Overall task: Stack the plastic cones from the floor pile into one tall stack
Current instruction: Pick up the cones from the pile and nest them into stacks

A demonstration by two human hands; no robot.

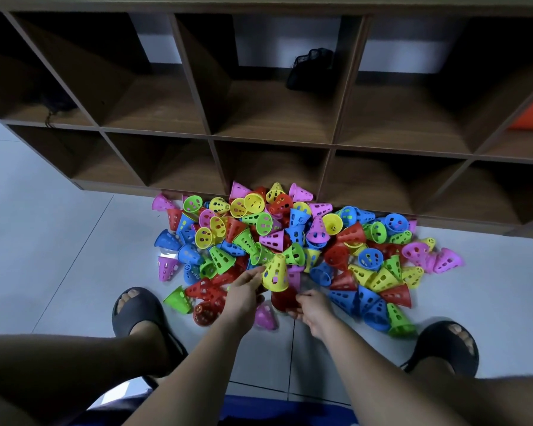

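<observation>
A pile of several perforated plastic cones (290, 238) in pink, yellow, green, blue and red lies on the floor against a shelf. My left hand (243, 293) holds a yellow cone (276, 273) by its side, narrow end up, just above the pile's near edge. Directly under it, my right hand (310, 305) grips a red cone (283, 299), partly hidden by the yellow one. A pink cone (266, 316) lies on the floor below both hands.
A dark wooden cubby shelf (274, 139) stands behind the pile, with a black mesh bag (311, 69) in one upper compartment. My feet in black slides (136, 312) (446, 348) flank the pile on the pale tiled floor (59, 256).
</observation>
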